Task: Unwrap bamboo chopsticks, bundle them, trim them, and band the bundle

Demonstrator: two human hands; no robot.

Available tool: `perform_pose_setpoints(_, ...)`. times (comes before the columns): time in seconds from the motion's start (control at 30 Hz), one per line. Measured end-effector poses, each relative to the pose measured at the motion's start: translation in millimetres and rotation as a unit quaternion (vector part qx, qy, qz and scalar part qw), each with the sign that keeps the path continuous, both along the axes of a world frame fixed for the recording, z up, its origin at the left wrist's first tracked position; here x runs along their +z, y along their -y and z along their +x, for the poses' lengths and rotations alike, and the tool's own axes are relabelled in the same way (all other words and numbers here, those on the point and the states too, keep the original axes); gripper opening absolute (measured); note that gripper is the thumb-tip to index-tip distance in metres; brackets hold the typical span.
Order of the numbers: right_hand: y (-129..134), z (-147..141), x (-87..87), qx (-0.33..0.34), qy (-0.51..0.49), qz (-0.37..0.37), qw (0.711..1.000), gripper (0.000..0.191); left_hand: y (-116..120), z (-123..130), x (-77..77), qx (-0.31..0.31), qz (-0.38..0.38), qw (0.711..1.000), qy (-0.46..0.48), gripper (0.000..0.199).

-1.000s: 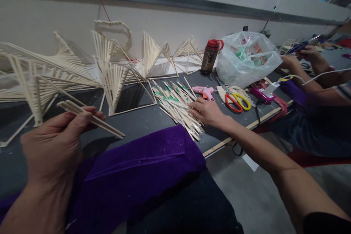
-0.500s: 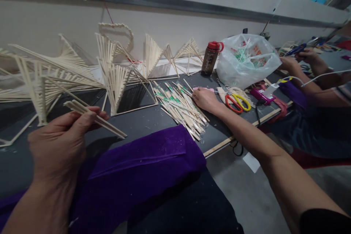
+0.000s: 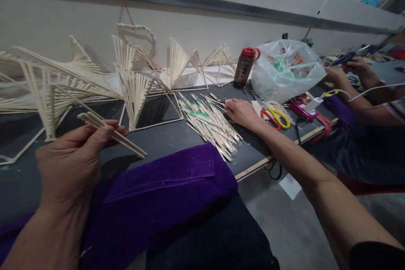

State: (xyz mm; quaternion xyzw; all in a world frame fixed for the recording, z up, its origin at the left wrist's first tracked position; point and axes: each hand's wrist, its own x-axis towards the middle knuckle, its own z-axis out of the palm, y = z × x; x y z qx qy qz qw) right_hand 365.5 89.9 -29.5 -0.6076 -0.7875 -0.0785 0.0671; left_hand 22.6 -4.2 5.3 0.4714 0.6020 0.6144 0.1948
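Several thin wooden sticks (image 3: 129, 144) are pinched in my left hand (image 3: 82, 147), above the dark table's near left part. My right hand (image 3: 240, 112) is closed at the right edge of a pile of wrapped chopsticks (image 3: 211, 124); its fingertips are beside a small pink item, and what they grip is too small to make out. Scissors with red and yellow handles (image 3: 275, 118) lie just right of that hand. Fan-shaped stick structures (image 3: 136, 97) stand behind my left hand, along the wall.
A red-lidded brown bottle (image 3: 243, 69) and a plastic bag of wrappers (image 3: 286, 71) stand behind my right hand. Purple cloth (image 3: 171, 181) covers the front edge. A magenta tool (image 3: 302, 110) lies at right, near another person's hands (image 3: 338, 76).
My right hand has shifted slightly right, and the pink item near its fingertips shows less. My left hand keeps its hold on the sticks. The camera view has moved slightly.
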Motion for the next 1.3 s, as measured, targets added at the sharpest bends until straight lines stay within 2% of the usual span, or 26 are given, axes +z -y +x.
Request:
perform_pose_setpoints(0.07,3,-3,-0.9,0.028,-0.001,-0.025,0.999,0.028,-1,1,-0.4,0.004,0.005,1.0,0.004,0.026)
perform_pose_setpoints(0.23,9,-4,-2.2,0.031,-0.01,-0.08,0.996,0.029,-1,1,-0.7,0.007,-0.001,1.0,0.007,0.026)
perform_pose_setpoints(0.37,15,-4,1.4,0.038,0.016,-0.086,0.995,0.031,1,2,0.8,0.01,-0.004,1.0,-0.007,0.026)
perform_pose_setpoints(0.53,14,-9,3.3,-0.004,0.055,-0.088,0.995,0.03,1,0,0.5,0.008,0.001,1.0,-0.004,0.025)
perform_pose_setpoints(0.67,8,2,1.8,-0.02,0.02,-0.06,0.998,0.03,1,0,-0.3,0.01,0.004,1.0,0.019,0.027)
perform_pose_setpoints(0.8,8,19,4.1,-0.032,-0.021,-0.027,0.999,0.031,1,2,1.8,0.022,0.002,1.0,-0.022,0.023)
perform_pose_setpoints(0.93,15,18,6.7,-0.017,-0.015,-0.063,0.998,0.029,1,2,1.6,0.019,0.01,0.999,-0.038,0.022)
perform_pose_setpoints(1.17,25,0,5.5,-0.033,0.101,-0.115,0.988,0.029,-2,-2,-4.6,0.018,0.012,1.0,-0.02,0.024)
perform_pose_setpoints(1.3,24,4,6.0,-0.059,0.064,-0.105,0.991,0.028,-2,-2,-4.6,0.012,0.01,1.0,-0.006,0.022)
